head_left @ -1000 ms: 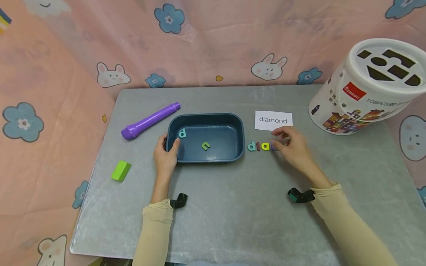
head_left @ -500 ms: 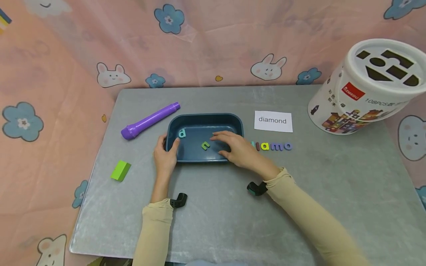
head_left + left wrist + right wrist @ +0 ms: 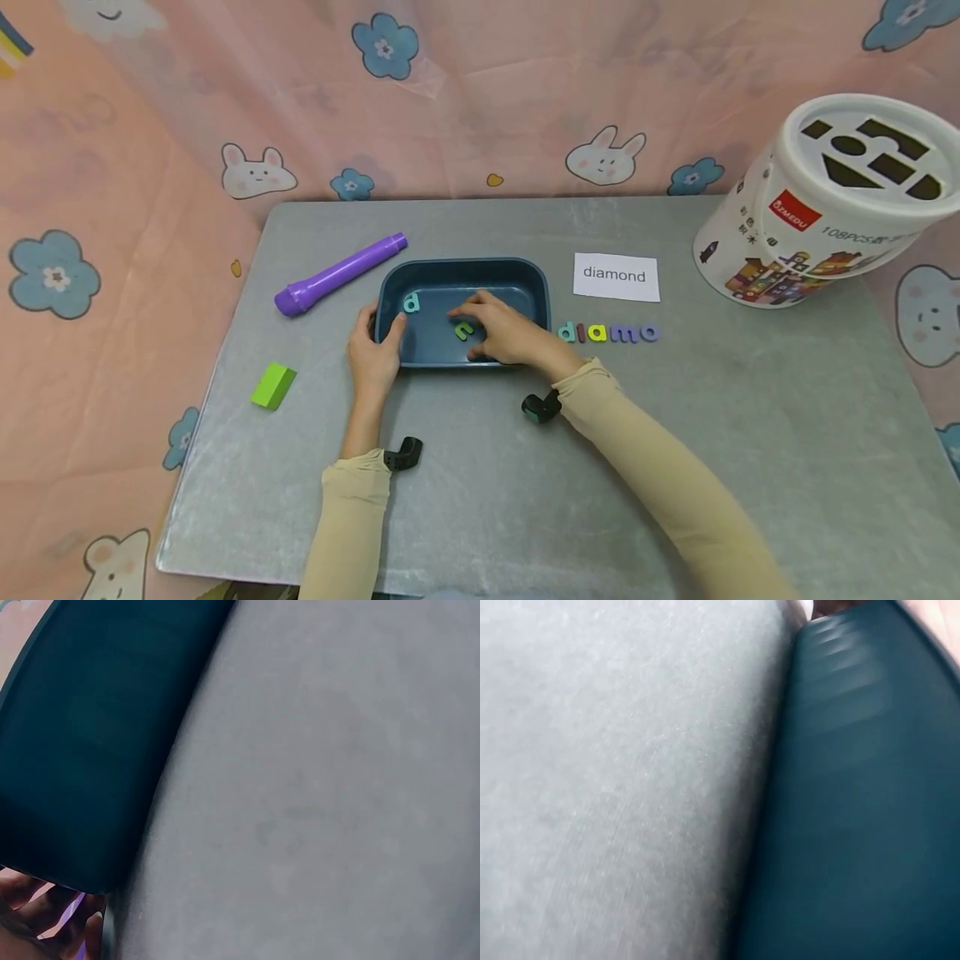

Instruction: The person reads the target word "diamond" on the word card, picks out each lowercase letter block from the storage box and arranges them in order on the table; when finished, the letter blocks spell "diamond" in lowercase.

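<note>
My left hand (image 3: 373, 354) grips the left end of a dark blue tray (image 3: 538, 287), with the thumb over its rim. Inside the tray lie a light blue letter d (image 3: 411, 302) and a green letter n (image 3: 463, 332). My right hand (image 3: 506, 332) reaches into the tray, thumb and fingers spread apart on either side of the green n, without visibly pinching it. To the tray's right, a row of letters reads "diamo", ending in a purple letter o (image 3: 648, 333). Both wrist views show mostly the tray's outer wall (image 3: 90, 742) and grey tabletop.
A white card (image 3: 616, 277) printed "diamond" lies above the letter row. A large white bucket (image 3: 817, 208) stands at the back right. On the left are a purple microphone-shaped stick (image 3: 341, 275) and a green block (image 3: 273, 386). A patterned pink cloth hangs behind the table.
My right hand has let go of the purple letters in the row and moved left into the tray, down around the green n. My left hand stays on the tray.
</note>
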The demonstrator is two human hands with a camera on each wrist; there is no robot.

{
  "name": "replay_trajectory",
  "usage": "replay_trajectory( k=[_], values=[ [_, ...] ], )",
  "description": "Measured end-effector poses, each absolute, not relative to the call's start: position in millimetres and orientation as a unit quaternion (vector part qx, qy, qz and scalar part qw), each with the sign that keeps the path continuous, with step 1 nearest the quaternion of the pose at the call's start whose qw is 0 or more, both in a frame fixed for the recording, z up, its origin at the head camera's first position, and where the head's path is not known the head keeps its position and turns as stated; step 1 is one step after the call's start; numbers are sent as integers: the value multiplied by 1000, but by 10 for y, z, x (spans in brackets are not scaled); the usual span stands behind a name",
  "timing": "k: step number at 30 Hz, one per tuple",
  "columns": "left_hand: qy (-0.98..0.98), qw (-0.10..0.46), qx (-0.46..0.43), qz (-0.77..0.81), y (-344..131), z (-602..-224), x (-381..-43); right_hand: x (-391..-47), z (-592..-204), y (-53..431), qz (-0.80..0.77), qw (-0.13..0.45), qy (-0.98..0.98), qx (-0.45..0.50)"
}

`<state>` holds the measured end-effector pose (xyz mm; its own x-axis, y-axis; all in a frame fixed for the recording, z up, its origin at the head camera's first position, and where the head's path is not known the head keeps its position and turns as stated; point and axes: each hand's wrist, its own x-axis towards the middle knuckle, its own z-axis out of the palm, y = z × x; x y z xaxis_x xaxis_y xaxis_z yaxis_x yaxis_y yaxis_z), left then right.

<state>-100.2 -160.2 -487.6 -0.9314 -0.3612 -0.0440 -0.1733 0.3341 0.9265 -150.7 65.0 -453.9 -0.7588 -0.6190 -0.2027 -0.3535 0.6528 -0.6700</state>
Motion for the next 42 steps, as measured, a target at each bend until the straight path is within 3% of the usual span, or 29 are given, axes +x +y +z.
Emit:
replay_trajectory(
  k=[15,21,31,42],
  values=[
    [-813,87,164,-552,-1609,-4890,-997,-1544,-4635,560,-294,180,896,-280],
    [-814,91,164,-550,-1602,-4882,-989,-1486,-4544,665,-328,125,887,-299],
    [-815,97,168,-545,-1583,-4867,-1004,-1373,-4334,1168,-469,-11,834,-291],
    [-810,94,173,-552,-1584,-4856,-1005,-1217,-4312,1935,-520,-42,821,-231]
  ],
)
